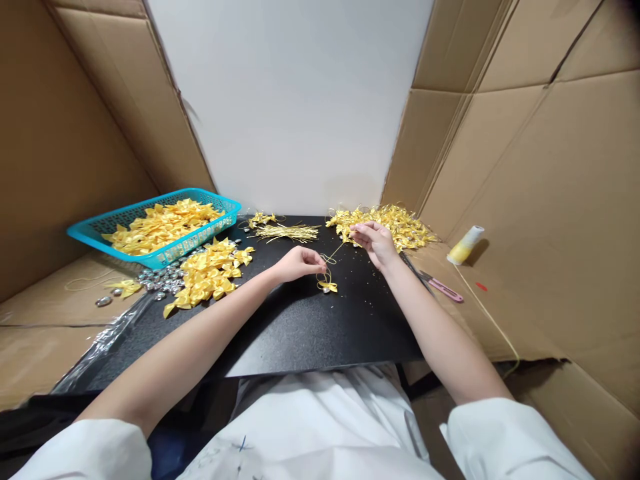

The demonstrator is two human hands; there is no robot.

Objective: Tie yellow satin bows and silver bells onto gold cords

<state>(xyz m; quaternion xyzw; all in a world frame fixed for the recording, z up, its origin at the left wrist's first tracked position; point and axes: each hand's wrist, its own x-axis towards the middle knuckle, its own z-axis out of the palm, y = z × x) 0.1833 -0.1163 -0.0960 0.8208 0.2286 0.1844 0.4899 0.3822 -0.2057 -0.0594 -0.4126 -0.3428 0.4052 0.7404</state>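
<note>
Over the middle of the black table, my left hand (302,264) is closed in a pinch on a thin gold cord (339,251). Just below its fingertips hangs or rests a yellow ribbon bow (327,287) with a small silver bell and loops of cord; whether it touches the table I cannot tell. My right hand (375,243), raised to the right, pinches the other end of the cord, which runs slantwise between the hands. Behind the right hand lies a heap of finished-looking yellow bows with cords (400,223).
A turquoise basket (150,259) of yellow bows stands at left. Loose bows (210,273) and silver bells (163,280) lie before it. Cut gold cords (287,232) lie at the back. On the right are pink-handled scissors or a cutter (445,289) and a thread spool (465,245). Cardboard walls surround the table.
</note>
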